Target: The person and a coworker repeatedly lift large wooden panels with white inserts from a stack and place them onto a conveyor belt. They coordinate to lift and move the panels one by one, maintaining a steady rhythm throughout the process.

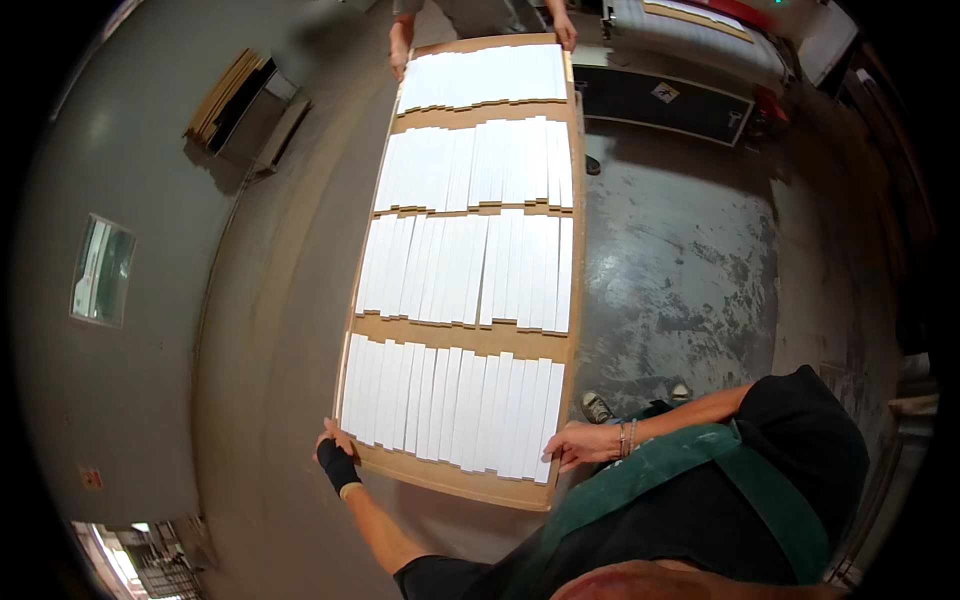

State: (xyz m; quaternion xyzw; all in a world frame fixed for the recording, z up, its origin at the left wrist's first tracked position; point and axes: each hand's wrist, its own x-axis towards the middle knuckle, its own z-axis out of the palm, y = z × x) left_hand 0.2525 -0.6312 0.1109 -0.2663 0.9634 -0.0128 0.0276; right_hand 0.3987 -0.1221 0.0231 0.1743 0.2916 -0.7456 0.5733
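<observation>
The near-left corner of the brown board [460,338] is gripped by the left hand [334,450], its fingers closed around the edge and its palm covered by a black wrap [341,468]. The near-right edge is pinched by the right hand [586,444]; how far its fingers reach underneath is hidden. Across the board, 4 ragged rows of narrow white strips [430,270] are carried face up. The far end is held by a co-worker's hands [400,60], 1 at each side, so the board is borne between 2 people above the grey floor [680,270].

The board is judged fairly stiff, though some bowing along its length could be expected under the load. The strips are probably light singly but weighty together; they appear loose and smooth, and could be made to slide by a tilt. A hold is best taken at the bare margins near the corners, with the edge supported from below.

No writing is seen on board or strips. Farther out, a diamond-shaped label [665,92] on a dark machine panel [620,98] and a small wall sign [91,477] are too small to be read.
</observation>
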